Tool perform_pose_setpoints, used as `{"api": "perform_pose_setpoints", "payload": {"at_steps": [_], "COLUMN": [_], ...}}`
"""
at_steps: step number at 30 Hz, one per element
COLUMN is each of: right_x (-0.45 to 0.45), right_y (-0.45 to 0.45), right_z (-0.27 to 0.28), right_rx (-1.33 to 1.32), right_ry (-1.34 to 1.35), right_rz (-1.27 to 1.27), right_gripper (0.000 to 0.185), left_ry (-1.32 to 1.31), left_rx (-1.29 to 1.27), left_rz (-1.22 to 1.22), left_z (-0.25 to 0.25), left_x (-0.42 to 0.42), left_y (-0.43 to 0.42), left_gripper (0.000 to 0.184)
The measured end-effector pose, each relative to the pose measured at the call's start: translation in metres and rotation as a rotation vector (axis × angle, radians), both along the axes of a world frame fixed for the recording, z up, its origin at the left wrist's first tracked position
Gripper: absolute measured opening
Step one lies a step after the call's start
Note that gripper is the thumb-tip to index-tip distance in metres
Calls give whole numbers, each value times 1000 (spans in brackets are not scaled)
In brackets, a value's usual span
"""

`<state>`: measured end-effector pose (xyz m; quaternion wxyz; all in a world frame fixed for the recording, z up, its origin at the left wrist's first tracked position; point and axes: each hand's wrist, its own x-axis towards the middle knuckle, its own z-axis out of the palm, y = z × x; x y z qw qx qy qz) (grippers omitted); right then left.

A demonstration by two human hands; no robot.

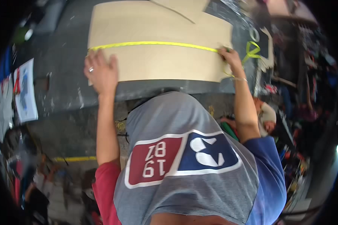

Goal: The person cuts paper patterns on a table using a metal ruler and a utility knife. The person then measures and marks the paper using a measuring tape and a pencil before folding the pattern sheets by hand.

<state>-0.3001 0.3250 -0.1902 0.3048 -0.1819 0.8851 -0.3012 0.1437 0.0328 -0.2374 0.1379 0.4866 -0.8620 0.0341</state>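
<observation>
Pinching tape at three o'clock on cardboard, right hand! Left hand spread at eight; span looks nearly complete, slack unused.

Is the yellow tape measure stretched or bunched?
Mostly stretched: the tape measure runs nearly straight from left hand to right hand, with yellow loops beyond the latter.

Upside-down "19" and "82" on the grey shirt
</observation>
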Motion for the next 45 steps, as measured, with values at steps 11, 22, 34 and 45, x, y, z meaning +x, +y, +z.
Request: {"api": "perform_pose_setpoints", "payload": {"at_steps": [11, 22, 34, 45], "right_x": [-3, 100, 18, 25], "right_y": [-2, -91, 24, 24], "right_z": [-1, 24, -36, -38], "right_rx": [196, -613, -492, -466], "right_ry": [191, -62, 317, 332], "right_rz": [-1, 32, -94, -70], "right_gripper": [43, 30, 25, 25], "left_ry": [51, 28, -20, -37], "left_rx": [90, 94, 95, 89], "left_rz": [-35, -29, -33, -48], "left_z": [12, 4, 4, 5], "left_x": [-3, -2, -4, -6], "left_y": [6, 6, 5, 5], "left_gripper": [65, 65, 65, 66]}}
